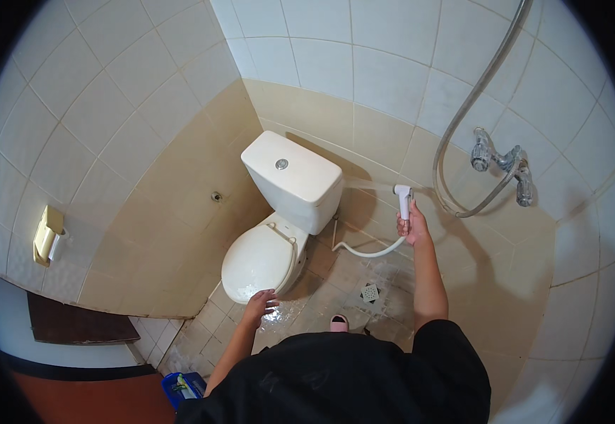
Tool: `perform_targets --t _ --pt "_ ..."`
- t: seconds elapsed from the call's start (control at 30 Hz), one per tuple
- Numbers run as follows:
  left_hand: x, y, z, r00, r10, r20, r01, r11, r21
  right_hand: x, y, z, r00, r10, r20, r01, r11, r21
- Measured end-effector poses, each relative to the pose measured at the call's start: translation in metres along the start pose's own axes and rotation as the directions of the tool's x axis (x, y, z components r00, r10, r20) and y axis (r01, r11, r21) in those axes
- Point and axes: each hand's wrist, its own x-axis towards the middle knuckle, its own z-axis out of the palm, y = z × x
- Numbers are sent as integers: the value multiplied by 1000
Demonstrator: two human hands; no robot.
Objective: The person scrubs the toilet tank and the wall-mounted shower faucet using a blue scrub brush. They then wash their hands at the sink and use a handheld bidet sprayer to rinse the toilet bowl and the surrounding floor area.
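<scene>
My right hand (415,227) grips the handle of a white handheld bidet sprayer (403,199). From its head a jet of water runs left toward the side of the toilet cistern (291,167). A white hose (368,254) curves from the sprayer toward the wall behind the toilet. My left hand (261,307) holds nothing, fingers apart, near the front edge of the closed toilet lid (257,259). Whether it touches the lid I cannot tell. Drops of water glisten on the lid's front part.
Wet floor tiles (328,281) surround a square floor drain (370,293). Shower taps (501,159) with a metal hose (458,122) project from the right wall. A toilet paper holder (49,236) hangs on the left wall. A blue plastic basket (197,382) sits at lower left.
</scene>
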Motion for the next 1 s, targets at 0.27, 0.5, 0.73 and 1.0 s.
perform_targets --t 0.27,0.5,0.73,1.0 --pt "2 4 -4 1000 -14 -23 14 1000 15 63 -51 33 991 74 115 -63 993 -102" --pt "-1 5 -5 998 -37 -56 36 999 -13 92 -79 87 973 66 222 -27 985 -172" --pt "1 3 -6 998 -29 -63 29 999 -14 86 -69 81 975 18 219 14 990 -143" --pt "10 -8 -2 997 -64 -39 63 998 -23 14 16 44 998 61 15 -59 988 -139"
